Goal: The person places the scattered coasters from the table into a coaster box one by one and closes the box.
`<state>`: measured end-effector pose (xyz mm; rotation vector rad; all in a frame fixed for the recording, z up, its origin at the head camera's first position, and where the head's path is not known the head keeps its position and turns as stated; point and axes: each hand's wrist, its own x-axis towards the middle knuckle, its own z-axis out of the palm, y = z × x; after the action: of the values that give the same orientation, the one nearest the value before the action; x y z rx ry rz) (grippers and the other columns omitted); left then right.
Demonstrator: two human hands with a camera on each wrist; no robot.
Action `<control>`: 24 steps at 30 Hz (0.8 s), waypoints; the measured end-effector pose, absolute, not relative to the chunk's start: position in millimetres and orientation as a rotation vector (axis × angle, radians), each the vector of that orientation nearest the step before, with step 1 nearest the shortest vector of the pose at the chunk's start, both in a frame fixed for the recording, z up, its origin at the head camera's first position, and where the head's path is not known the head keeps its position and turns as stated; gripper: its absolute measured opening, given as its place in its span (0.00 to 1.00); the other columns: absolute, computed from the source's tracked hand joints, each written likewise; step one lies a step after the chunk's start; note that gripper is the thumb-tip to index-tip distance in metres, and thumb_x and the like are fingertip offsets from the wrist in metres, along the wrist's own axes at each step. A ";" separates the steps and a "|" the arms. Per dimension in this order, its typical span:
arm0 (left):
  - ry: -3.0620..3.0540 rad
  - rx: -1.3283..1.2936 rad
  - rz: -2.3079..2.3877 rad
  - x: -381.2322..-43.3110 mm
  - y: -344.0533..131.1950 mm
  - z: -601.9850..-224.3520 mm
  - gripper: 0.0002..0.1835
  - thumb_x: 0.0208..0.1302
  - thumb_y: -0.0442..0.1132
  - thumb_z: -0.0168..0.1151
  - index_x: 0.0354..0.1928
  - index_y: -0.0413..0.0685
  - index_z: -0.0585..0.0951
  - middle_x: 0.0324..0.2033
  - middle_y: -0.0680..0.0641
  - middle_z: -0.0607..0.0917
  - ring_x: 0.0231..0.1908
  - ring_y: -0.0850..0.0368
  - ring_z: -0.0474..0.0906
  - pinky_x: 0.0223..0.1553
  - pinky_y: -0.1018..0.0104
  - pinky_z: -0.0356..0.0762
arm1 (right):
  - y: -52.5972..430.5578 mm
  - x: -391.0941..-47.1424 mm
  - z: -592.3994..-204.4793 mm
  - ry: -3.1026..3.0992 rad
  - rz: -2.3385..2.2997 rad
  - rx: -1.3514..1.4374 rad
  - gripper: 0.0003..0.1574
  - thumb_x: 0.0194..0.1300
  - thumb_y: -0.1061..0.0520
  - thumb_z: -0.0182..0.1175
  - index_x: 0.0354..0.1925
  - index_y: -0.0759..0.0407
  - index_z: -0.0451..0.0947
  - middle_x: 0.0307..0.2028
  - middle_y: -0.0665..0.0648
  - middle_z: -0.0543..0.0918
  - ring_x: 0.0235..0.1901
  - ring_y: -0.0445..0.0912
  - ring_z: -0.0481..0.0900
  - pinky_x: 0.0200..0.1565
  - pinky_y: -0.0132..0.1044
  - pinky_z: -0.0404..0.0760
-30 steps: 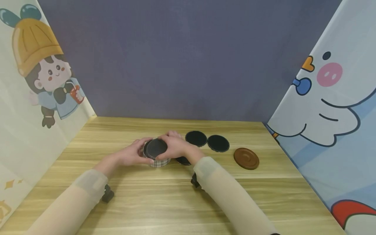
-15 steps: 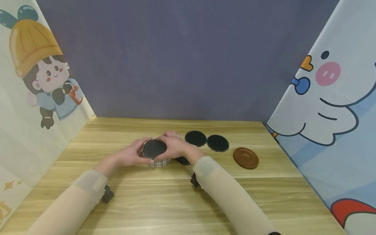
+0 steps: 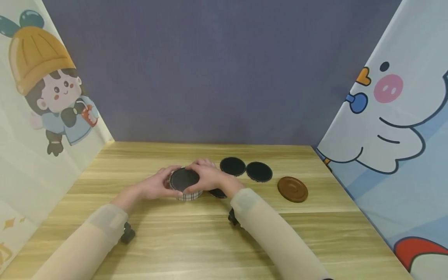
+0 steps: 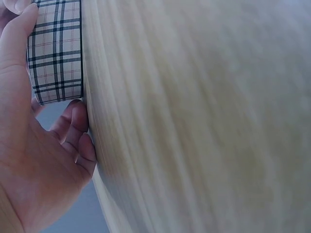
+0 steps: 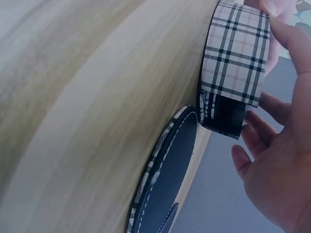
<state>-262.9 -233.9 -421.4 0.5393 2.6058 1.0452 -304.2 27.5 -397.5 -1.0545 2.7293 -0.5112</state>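
A round coaster holder (image 3: pixel 189 196) with a plaid outer wall stands on the table; a gap in the wall shows in the right wrist view. A black round coaster (image 3: pixel 183 179) lies level in its top. My left hand (image 3: pixel 157 185) grips the holder from the left, thumb on the near side of the plaid wall (image 4: pixel 57 53). From the right, my right hand (image 3: pixel 207 178) spans the black coaster at the holder's rim, its thumb near the front edge. Its far fingertips are hidden in the head view. Beside the holder lies a black stitched coaster (image 3: pixel 217 193), partly covered by my right hand.
Two more black coasters, one (image 3: pixel 232 166) left of the other (image 3: pixel 259 171), lie behind my right hand. Farther right is a brown round coaster (image 3: pixel 293 189) with a raised ring. A grey panel (image 3: pixel 217 77) closes off the table's (image 3: pixel 196 241) back, with printed panels at both sides.
The black coaster in my right hand has come down and left from a raised, offset position to lie level in the holder's top. My left hand has stayed around the holder.
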 end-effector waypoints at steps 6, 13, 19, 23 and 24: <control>2.592 0.521 1.069 -261.5 -235.1 -426.0 0.59 0.66 0.61 0.79 0.88 0.56 0.53 0.75 0.31 0.63 0.70 0.33 0.74 0.72 0.37 0.78 | 29.3 -302.9 -401.2 2.714 -0.527 -1.056 0.59 0.62 0.23 0.73 0.83 0.40 0.67 0.78 0.52 0.68 0.78 0.52 0.62 0.81 0.58 0.63; 2.600 0.509 1.058 -261.3 -236.4 -429.7 0.60 0.65 0.62 0.79 0.89 0.56 0.53 0.75 0.30 0.63 0.70 0.32 0.74 0.72 0.35 0.77 | 43.0 -304.3 -403.7 2.703 -0.597 -1.055 0.47 0.73 0.27 0.65 0.81 0.41 0.70 0.80 0.55 0.68 0.81 0.56 0.63 0.79 0.64 0.69; 2.612 0.491 1.066 -261.6 -236.4 -428.7 0.62 0.62 0.61 0.81 0.89 0.58 0.53 0.75 0.29 0.65 0.71 0.28 0.73 0.73 0.27 0.72 | 65.1 -309.1 -403.2 2.746 -0.694 -1.058 0.31 0.80 0.38 0.62 0.74 0.46 0.79 0.73 0.55 0.78 0.73 0.55 0.75 0.74 0.58 0.78; 2.638 0.491 1.057 -263.2 -236.6 -428.5 0.63 0.60 0.61 0.83 0.89 0.59 0.54 0.75 0.28 0.65 0.72 0.24 0.71 0.74 0.23 0.69 | 83.7 -313.7 -401.1 2.745 -0.733 -1.071 0.26 0.82 0.45 0.62 0.71 0.50 0.81 0.66 0.54 0.84 0.57 0.49 0.85 0.59 0.48 0.87; 2.643 0.493 1.052 -263.6 -236.7 -428.5 0.63 0.60 0.61 0.83 0.89 0.59 0.53 0.75 0.28 0.65 0.72 0.24 0.71 0.74 0.22 0.69 | 88.9 -315.2 -400.5 2.749 -0.731 -1.067 0.25 0.82 0.46 0.62 0.71 0.51 0.81 0.64 0.54 0.85 0.54 0.48 0.86 0.57 0.47 0.87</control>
<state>-263.6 -236.7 -428.5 0.4934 2.6429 1.0522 -315.2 88.9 -400.5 -1.0673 2.7493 -0.7310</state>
